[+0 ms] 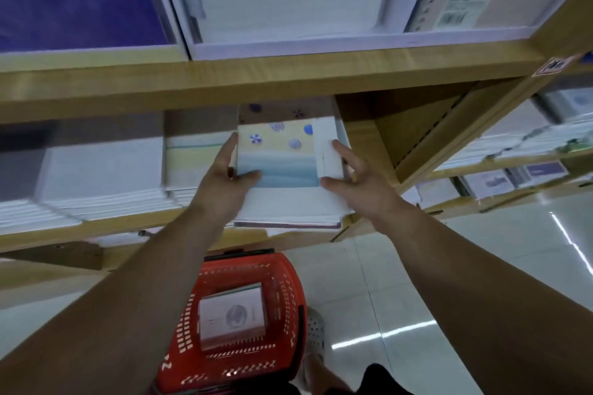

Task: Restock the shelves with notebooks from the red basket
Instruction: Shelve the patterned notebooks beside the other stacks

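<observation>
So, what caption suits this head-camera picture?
Left hand and right hand steady a beach-print notebook on the shelf; red basket waits below.

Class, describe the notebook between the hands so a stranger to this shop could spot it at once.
Start at the "-PAPER" pad up top, then drop to the shelf below. At its right end, between the left hand and right hand, lies the notebook. Its cover shows a beach with blue parasols and pale sea; the stacks beside it lack parasols.
</observation>
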Demonstrator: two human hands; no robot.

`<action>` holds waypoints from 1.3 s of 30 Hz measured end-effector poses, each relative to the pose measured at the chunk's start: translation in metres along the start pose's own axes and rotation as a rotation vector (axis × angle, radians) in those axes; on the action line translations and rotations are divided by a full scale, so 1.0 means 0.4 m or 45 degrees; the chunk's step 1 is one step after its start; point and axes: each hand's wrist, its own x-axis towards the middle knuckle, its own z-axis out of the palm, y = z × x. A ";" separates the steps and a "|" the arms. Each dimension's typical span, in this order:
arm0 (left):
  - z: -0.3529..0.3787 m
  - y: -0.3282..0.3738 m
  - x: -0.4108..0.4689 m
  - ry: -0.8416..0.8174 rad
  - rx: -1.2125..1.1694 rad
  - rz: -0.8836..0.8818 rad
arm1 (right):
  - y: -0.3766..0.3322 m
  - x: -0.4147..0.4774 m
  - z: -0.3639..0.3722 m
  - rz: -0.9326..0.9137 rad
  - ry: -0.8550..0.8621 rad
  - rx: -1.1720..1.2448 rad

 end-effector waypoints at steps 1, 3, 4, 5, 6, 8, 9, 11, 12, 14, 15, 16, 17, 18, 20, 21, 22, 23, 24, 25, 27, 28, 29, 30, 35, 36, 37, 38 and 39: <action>0.003 -0.016 -0.023 0.009 -0.003 -0.017 | 0.013 -0.012 -0.001 0.018 0.020 -0.014; 0.013 -0.048 -0.066 0.004 -0.015 -0.053 | 0.040 -0.038 0.000 0.036 0.016 0.012; 0.021 -0.059 -0.083 -0.013 -0.050 -0.070 | 0.052 -0.048 0.002 0.023 -0.007 0.019; 0.028 -0.068 -0.092 -0.023 -0.118 -0.093 | 0.064 -0.051 0.004 0.006 -0.018 0.016; 0.036 -0.072 -0.098 -0.027 -0.208 -0.115 | 0.075 -0.049 0.006 -0.001 -0.014 0.024; 0.055 -0.071 -0.100 -0.014 -0.371 -0.152 | 0.084 -0.042 0.013 -0.005 0.022 0.071; 0.064 -0.068 -0.100 -0.011 -0.414 -0.158 | 0.088 -0.037 0.016 -0.014 0.045 0.118; 0.079 -0.058 -0.095 -0.010 -0.450 -0.157 | 0.095 -0.031 0.017 -0.031 0.084 0.242; 0.084 -0.048 -0.087 -0.011 -0.459 -0.153 | 0.091 -0.030 0.014 -0.055 0.099 0.296; 0.095 -0.015 -0.061 -0.036 -0.443 -0.110 | 0.068 -0.016 -0.003 -0.132 0.123 0.335; 0.099 0.004 -0.041 -0.039 -0.433 -0.077 | 0.050 0.000 -0.013 -0.164 0.133 0.325; 0.103 0.027 -0.018 -0.023 -0.433 -0.043 | 0.031 0.026 -0.024 -0.179 0.148 0.293; 0.106 0.049 0.004 0.005 -0.439 -0.021 | 0.010 0.057 -0.033 -0.188 0.162 0.230; 0.106 0.065 0.026 0.034 -0.427 -0.016 | -0.009 0.086 -0.038 -0.194 0.169 0.143; 0.101 0.065 0.057 0.082 -0.342 -0.021 | -0.025 0.132 -0.044 -0.185 0.138 -0.037; 0.096 0.053 0.060 0.087 -0.258 -0.008 | -0.020 0.148 -0.044 -0.176 0.113 -0.107; 0.092 0.039 0.050 0.079 -0.136 0.040 | -0.014 0.153 -0.045 -0.166 0.093 -0.160; 0.088 0.018 0.038 0.076 0.023 0.111 | -0.007 0.149 -0.045 -0.172 0.079 -0.186; 0.086 -0.007 0.028 0.080 0.205 0.182 | 0.003 0.142 -0.045 -0.185 0.068 -0.179; 0.086 -0.029 0.019 0.083 0.386 0.242 | 0.012 0.133 -0.047 -0.208 0.056 -0.158; 0.086 -0.060 0.006 0.116 0.640 0.302 | 0.033 0.117 -0.052 -0.247 0.047 -0.142; 0.086 -0.071 0.006 0.148 0.721 0.338 | 0.037 0.107 -0.052 -0.259 0.050 -0.149; 0.087 -0.080 0.011 0.191 0.796 0.391 | 0.040 0.100 -0.053 -0.273 0.058 -0.167; 0.088 -0.082 0.019 0.242 0.877 0.459 | 0.043 0.099 -0.052 -0.297 0.059 -0.199; 0.074 -0.105 0.067 0.374 1.052 0.722 | 0.046 0.106 -0.021 -0.328 0.222 -0.799; 0.075 -0.103 0.072 0.362 1.045 0.730 | 0.045 0.111 -0.022 -0.341 0.257 -0.884; 0.078 -0.098 0.079 0.345 1.029 0.731 | 0.044 0.119 -0.027 -0.356 0.271 -0.932; 0.081 -0.091 0.086 0.323 1.015 0.737 | 0.041 0.129 -0.037 -0.371 0.273 -0.953; 0.084 -0.086 0.097 0.296 1.016 0.755 | 0.038 0.142 -0.052 -0.380 0.271 -0.957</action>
